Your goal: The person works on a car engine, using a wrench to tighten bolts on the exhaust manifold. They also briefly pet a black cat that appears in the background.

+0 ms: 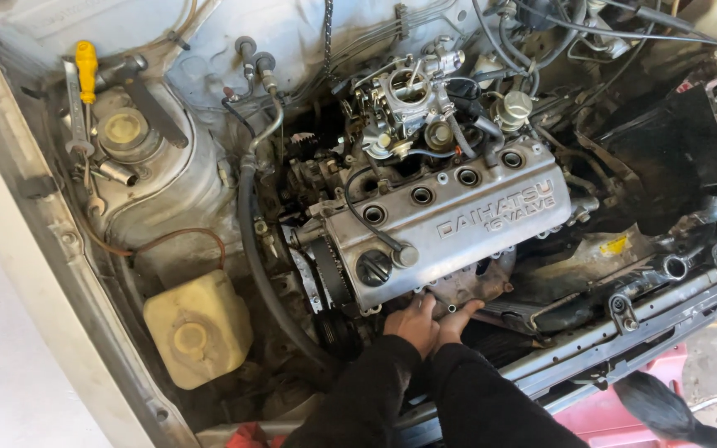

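Both hands — left hand (412, 321) and right hand (456, 322) — press side by side, fingers spread, holding nothing, on the manifold (470, 286) under the valve cover's (450, 220) front edge — manifold not removed, cover fitted.

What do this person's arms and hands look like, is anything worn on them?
Both arms are covered by long black sleeves of soft, slightly bunched fabric that end at the wrists. The left hand and right hand are bare: no gloves, and no ring, watch or marking can be seen.
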